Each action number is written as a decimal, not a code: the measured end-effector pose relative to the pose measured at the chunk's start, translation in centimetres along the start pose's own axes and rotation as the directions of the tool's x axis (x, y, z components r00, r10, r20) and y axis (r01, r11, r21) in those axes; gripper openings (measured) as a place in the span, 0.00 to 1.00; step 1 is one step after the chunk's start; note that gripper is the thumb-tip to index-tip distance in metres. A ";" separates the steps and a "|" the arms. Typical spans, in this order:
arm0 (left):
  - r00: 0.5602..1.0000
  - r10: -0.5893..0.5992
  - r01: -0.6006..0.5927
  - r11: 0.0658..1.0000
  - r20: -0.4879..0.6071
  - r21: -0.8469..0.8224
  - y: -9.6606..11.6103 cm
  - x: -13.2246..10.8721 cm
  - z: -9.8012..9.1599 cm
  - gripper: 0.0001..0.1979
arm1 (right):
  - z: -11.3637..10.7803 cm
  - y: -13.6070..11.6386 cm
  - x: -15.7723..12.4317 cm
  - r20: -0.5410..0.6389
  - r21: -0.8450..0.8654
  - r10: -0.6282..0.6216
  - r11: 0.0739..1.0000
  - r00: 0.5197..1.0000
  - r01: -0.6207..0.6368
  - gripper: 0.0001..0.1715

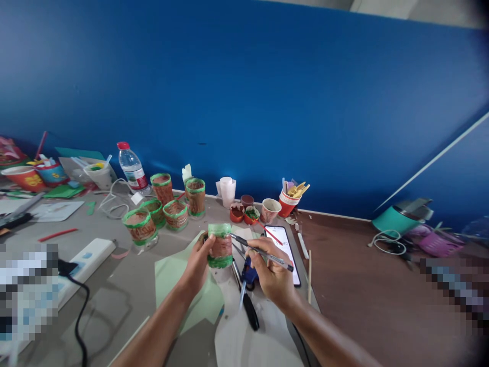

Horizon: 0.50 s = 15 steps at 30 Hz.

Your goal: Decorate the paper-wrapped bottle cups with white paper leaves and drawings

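Observation:
My left hand is wrapped round a small clear cup painted with a brown band and green bands at top and bottom. In my right hand is a pen, its tip at the upper right side of the cup; whether it touches I cannot tell. Beneath the hands lie white paper, a pale green sheet, a black marker and a dark blue object that I cannot make out. To the left stand several similarly painted cups.
Paint pots, a paper cup and a red cup of wooden utensils line the back. A phone lies right of the hands. On the left are a water bottle and a white power strip with a black cable.

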<state>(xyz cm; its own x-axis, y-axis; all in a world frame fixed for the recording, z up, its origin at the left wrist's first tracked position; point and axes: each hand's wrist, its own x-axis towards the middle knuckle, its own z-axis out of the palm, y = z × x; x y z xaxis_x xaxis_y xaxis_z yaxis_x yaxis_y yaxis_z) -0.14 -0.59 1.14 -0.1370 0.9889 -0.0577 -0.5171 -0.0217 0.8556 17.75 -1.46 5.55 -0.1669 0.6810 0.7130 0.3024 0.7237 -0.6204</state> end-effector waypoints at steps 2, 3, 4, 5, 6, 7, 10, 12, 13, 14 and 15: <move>1.000 0.004 -0.004 1.000 -0.018 -0.008 0.2 -0.1 0.3 0.19 | 0.0 -0.1 0.0 0.001 0.005 -0.002 1.000 1.000 0.002 0.10; 1.000 0.005 -0.005 1.000 -0.028 -0.008 0.3 -0.2 0.4 0.19 | 0.0 -0.1 0.0 0.004 0.006 0.000 1.000 1.000 0.000 0.10; 0.999 0.004 -0.004 1.000 -0.034 -0.005 0.3 -0.2 0.4 0.20 | 0.0 -0.1 0.0 0.007 0.005 0.002 1.000 1.000 -0.002 0.10; 0.999 0.003 -0.003 1.000 -0.036 0.000 0.3 -0.2 0.5 0.20 | 0.0 -0.1 0.0 0.011 0.003 0.005 1.000 1.000 -0.005 0.10; 0.999 0.005 -0.005 1.000 -0.034 0.005 0.3 -0.2 0.4 0.20 | 0.1 -0.1 0.0 0.014 0.002 0.006 1.000 1.000 -0.006 0.09; 1.000 0.009 -0.009 1.000 -0.028 0.011 0.3 -0.1 0.4 0.20 | 0.1 -0.1 0.1 0.020 0.001 0.006 1.000 1.000 -0.006 0.10; 1.000 0.011 -0.010 1.000 -0.011 0.021 0.1 0.0 0.1 0.19 | 0.3 0.0 0.1 0.040 -0.003 0.000 1.000 0.999 0.001 0.10; 1.000 -0.007 0.007 1.000 -0.007 0.020 -0.1 0.1 -0.1 0.19 | 0.4 0.0 0.1 0.046 -0.009 -0.011 1.000 0.999 0.011 0.09; 1.000 -0.017 0.017 1.000 -0.006 0.018 -0.1 0.1 -0.2 0.19 | 0.5 0.1 0.1 0.044 -0.012 -0.018 1.000 0.999 0.018 0.09; 1.000 -0.019 0.019 1.000 -0.016 0.016 -0.2 0.1 -0.2 0.20 | 0.6 0.1 0.1 0.041 -0.014 -0.024 1.000 0.999 0.025 0.09; 0.999 -0.013 0.014 1.000 -0.029 0.016 -0.2 0.2 -0.2 0.20 | 0.6 0.1 0.1 0.040 -0.016 -0.028 0.999 0.999 0.029 0.09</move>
<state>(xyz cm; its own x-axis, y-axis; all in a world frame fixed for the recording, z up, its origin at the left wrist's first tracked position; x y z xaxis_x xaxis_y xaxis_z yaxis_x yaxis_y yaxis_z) -0.23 -0.46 0.87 -0.1544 0.9844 -0.0840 -0.5053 -0.0056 0.8630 17.20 -1.25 5.40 -0.2126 0.6642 0.7167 0.3126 0.7412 -0.5941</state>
